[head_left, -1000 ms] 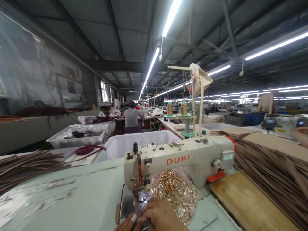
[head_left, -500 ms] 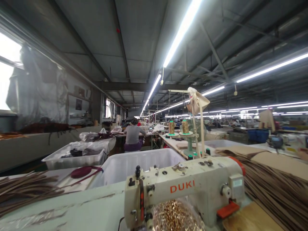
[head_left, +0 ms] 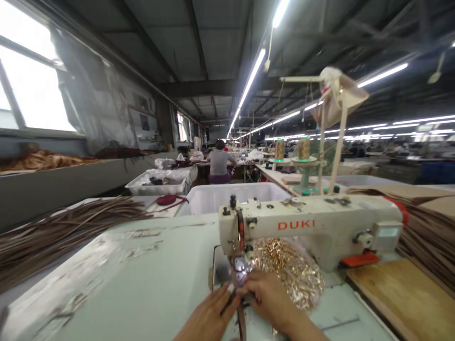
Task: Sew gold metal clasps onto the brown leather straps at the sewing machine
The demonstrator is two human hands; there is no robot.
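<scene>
A cream DUKI sewing machine (head_left: 313, 227) stands on the pale green table (head_left: 142, 279). My left hand (head_left: 209, 315) and my right hand (head_left: 270, 298) rest close together just in front of the presser foot (head_left: 240, 267). Between them runs a narrow brown strap (head_left: 241, 322), pressed down by the fingers of both hands. My right hand lies against a clear bag of gold metal fittings (head_left: 289, 270) tucked under the machine's arm.
Heaps of brown straps lie at the left (head_left: 60, 232) and right (head_left: 426, 237). A wooden board (head_left: 398, 293) sits right of the machine. White bins (head_left: 231, 199) stand behind it, a thread stand (head_left: 313, 156) with cones beyond. A seated person (head_left: 218, 166) works farther off.
The view has swung down and to the left. My hands, out of sight half a second ago, are back in view at the needle, holding the strap.
</scene>
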